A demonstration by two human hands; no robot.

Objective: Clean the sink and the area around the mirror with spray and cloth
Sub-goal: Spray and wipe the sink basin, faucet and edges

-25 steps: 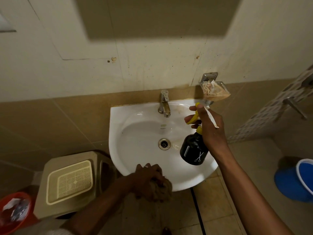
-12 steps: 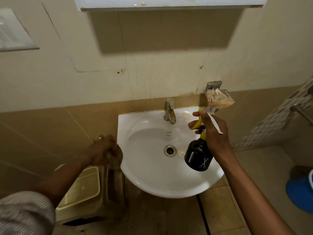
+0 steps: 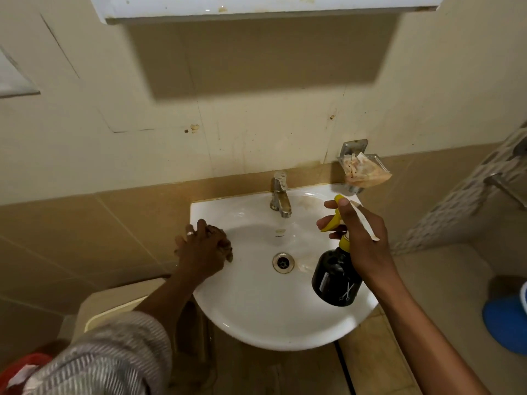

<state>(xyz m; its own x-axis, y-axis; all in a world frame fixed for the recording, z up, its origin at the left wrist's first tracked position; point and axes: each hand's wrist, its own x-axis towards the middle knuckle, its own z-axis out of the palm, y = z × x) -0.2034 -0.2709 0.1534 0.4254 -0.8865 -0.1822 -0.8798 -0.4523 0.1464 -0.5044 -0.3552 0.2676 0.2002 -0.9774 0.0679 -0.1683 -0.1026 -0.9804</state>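
A white wall-hung sink (image 3: 256, 315) fills the middle of the view, with a metal tap (image 3: 280, 195) at its back and a drain (image 3: 283, 262) in the bowl. My left hand (image 3: 201, 249) presses a brown cloth (image 3: 226, 248) on the sink's left rim; the cloth is mostly hidden under the fingers. Over the right side of the bowl, my right hand (image 3: 362, 235) grips a black spray bottle (image 3: 336, 279) by its yellow trigger, nozzle facing left. The white lower edge of the mirror unit (image 3: 265, 7) shows at the top.
A wall-mounted soap dish (image 3: 362, 169) with orange residue hangs right of the tap. A beige plastic stool (image 3: 114, 306) stands left under the sink, a red bin (image 3: 20, 369) at the bottom left, a blue bucket (image 3: 504, 320) on the floor at right.
My left hand with the cloth has moved from the sink's front edge, around its left side, up onto the left rim. The view has tilted upward. The right hand has kept the bottle steady.
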